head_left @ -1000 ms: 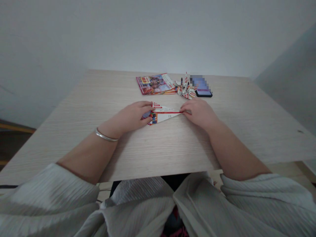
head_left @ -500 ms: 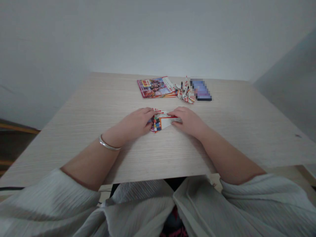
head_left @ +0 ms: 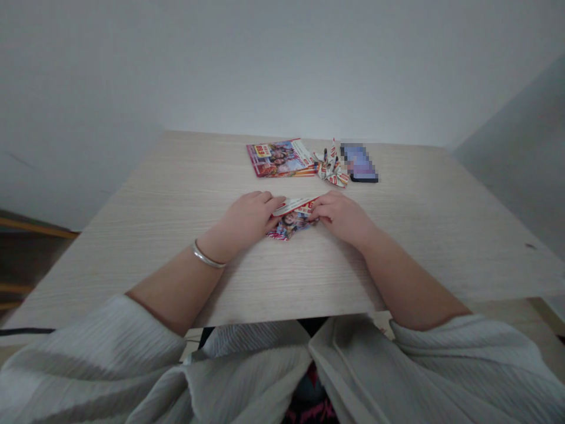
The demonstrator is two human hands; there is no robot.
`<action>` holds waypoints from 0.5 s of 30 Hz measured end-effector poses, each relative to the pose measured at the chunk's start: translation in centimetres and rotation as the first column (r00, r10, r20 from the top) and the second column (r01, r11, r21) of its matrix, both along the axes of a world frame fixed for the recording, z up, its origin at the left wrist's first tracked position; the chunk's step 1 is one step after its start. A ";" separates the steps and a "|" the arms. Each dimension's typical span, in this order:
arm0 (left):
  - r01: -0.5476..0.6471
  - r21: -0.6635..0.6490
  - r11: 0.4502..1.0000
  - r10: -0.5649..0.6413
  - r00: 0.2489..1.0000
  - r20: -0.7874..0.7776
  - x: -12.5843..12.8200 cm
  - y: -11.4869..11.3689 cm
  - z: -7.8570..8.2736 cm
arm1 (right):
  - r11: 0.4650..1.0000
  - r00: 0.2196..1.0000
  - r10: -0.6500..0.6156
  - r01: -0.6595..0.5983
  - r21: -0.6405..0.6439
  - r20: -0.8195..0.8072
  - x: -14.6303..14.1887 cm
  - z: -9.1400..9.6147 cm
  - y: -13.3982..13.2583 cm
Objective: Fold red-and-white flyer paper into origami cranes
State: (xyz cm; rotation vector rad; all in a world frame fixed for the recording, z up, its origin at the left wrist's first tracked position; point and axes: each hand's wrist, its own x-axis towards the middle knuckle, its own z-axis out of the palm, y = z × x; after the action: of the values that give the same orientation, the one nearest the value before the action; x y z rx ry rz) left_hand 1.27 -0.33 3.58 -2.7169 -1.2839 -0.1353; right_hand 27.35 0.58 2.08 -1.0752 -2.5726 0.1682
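A folded, colourful printed flyer is held between my two hands, just over the middle of the table. Its upper part shows a white strip; below that is a printed picture. My left hand pinches the flyer's left side, thumb below and fingers on top. On its right side, my right hand has its fingers and thumb closed on the paper. The fingertips cover both ends of the flyer.
Behind the hands lies a stack of printed flyers. A folded paper figure with pointed parts touches or nearly touches its right side. Beside that is a phone, its screen blurred out. The light wooden table meets a wall at the back.
The flyer has been turned or folded over: its white and orange face is replaced by a printed picture under a white strip. My left hand has shifted slightly right.
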 end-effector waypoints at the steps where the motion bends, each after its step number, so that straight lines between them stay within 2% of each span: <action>1: 0.005 0.010 1.000 -0.005 1.000 -0.014 0.1 0.0 0.1 | 1.000 1.000 -0.009 0.010 -0.005 0.009 0.0 0.1 -0.1; 3: -0.022 0.029 0.999 0.024 0.998 -0.060 0.3 -0.1 0.4 | 0.999 0.999 -0.042 0.042 -0.024 0.029 0.0 0.2 -0.1; 7: -0.191 0.043 0.981 0.194 0.975 -0.111 0.3 -0.5 1.2 | 0.989 0.991 -0.124 0.127 -0.078 0.049 0.2 0.1 -0.3; 10: -0.266 -0.004 0.964 0.265 0.964 -0.028 0.3 -0.6 1.3 | 0.978 0.982 -0.187 0.188 -0.093 0.019 0.0 0.2 -0.6; 15: -0.267 -0.066 0.961 0.275 0.937 0.213 0.2 -0.7 0.7 | 0.970 0.981 -0.187 0.177 -0.168 -0.046 -0.5 0.9 -1.1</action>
State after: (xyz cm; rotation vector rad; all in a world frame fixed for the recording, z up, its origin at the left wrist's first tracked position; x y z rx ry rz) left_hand 1.49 -1.01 4.31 -2.5764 -1.7235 -0.3972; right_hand 26.89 -0.51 2.96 -1.3375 -2.4231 0.3655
